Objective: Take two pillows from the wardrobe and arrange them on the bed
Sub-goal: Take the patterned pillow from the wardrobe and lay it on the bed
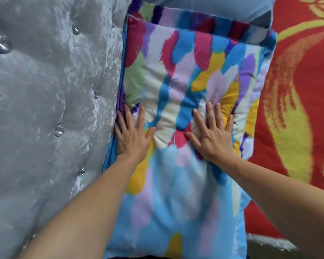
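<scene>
A pillow [185, 81] with a bright pattern of blue, yellow, red and purple strokes fills the middle of the head view, lying on the bed beside the headboard. My left hand [133, 135] lies flat on its left side, fingers spread, close to the headboard. My right hand [211, 135] presses flat on the pillow's right half, fingers apart, denting the fabric. Beyond the pillow's far end shows part of a second pillow [223, 6], plain blue-grey. Neither hand grips anything.
A grey tufted velvet headboard [45, 109] with crystal buttons takes up the left side. A red blanket [303, 109] with a yellow pattern covers the bed on the right. A grey strip [266, 242] shows at the bottom right.
</scene>
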### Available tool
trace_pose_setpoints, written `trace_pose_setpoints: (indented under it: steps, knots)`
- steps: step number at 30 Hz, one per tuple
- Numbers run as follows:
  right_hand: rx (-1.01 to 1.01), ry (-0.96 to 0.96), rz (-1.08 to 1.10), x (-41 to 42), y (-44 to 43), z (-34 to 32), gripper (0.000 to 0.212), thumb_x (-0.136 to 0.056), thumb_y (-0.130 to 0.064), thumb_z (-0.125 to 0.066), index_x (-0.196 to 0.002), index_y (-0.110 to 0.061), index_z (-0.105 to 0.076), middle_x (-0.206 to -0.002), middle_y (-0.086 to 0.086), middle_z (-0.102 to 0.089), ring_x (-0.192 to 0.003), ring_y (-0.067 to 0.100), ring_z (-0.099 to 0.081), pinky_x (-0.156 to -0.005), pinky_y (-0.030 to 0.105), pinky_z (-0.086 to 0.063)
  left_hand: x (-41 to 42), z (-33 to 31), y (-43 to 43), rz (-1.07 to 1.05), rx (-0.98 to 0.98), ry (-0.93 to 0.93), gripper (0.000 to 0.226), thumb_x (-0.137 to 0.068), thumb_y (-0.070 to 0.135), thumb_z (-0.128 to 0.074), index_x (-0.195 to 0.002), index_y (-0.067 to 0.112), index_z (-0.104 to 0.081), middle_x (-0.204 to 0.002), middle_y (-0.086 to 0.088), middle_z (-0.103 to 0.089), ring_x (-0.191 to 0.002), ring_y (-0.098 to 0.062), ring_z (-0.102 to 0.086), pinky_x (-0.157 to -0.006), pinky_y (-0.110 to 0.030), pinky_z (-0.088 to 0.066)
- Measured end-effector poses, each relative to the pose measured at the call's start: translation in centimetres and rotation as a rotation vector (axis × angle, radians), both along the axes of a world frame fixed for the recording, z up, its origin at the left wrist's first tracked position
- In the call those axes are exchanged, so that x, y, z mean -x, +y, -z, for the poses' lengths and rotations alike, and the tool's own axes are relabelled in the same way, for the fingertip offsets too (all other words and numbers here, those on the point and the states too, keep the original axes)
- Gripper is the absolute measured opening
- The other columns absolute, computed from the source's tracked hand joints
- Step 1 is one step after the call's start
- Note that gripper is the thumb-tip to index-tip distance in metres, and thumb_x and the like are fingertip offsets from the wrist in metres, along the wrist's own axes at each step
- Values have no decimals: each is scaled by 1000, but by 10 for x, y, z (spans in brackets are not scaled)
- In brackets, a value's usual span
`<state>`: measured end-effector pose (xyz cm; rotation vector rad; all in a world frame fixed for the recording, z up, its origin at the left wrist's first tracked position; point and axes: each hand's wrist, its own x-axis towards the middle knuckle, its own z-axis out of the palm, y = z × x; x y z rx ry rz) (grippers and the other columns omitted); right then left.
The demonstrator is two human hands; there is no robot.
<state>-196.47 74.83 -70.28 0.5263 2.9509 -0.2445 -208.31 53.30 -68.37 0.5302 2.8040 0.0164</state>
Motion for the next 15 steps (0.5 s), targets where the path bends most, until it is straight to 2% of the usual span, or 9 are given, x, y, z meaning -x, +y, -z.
trace_pose_setpoints:
  steps: [3, 6, 9, 11, 13, 15]
  knots:
    - [67, -30, -48, -33, -21, -16, 75, -84, -71, -32, -148, -38, -11, -161, 7, -9, -147, 31, 5, -111, 69, -9, -46, -12, -16, 14, 25, 8, 63, -92, 54, -38, -148, 29, -23, -156, -20, -19, -142, -43, -19, -109, -67, -23]
    - [114, -86, -205, -91, -48, -26, 75, -82, -73, -33, -147, -41, -15, -161, 6, -8, -147, 33, 3, -110, 69, -9, -115, -23, -46, 19, 127, -40, 62, -88, 55, -27, -145, 29, -31, -156, -17, -24, -142, -42, -22, -106, -69, -23]
    - [133, -123, -371, -139, -62, -31, 74, -83, -72, -34, -147, -41, -18, -160, 7, -14, -147, 34, -3, -108, 71, -9, -170, -34, -72, -50, 165, -78, 63, -86, 54, -29, -143, 29, -37, -154, -17, -29, -141, -41, -25, -104, -71, -26]
    - [110, -147, -475, -159, -64, -36, 71, -84, -70, -34, -147, -39, -20, -159, 8, -17, -146, 35, -5, -107, 72, -10, -200, -43, -81, -125, 185, -92, 60, -89, 53, -37, -144, 29, -33, -155, -17, -27, -142, -40, -22, -102, -70, -29]
    - [95, -192, -565, -176, -64, -45, 70, -85, -68, -34, -147, -37, -23, -158, 8, -20, -145, 37, -8, -106, 72, -16, -228, -53, -86, -234, 182, -147, 63, -91, 50, -45, -147, 31, -23, -158, -15, -17, -145, -37, -13, -102, -66, -31]
    - [87, -252, -639, -191, -63, -57, 69, -84, -65, -39, -145, -35, -28, -157, 9, -24, -144, 40, -14, -102, 72, -24, -255, -64, -90, -298, 213, -227, 66, -93, 47, -42, -149, 34, -9, -160, -12, -5, -146, -35, -6, -103, -60, -35]
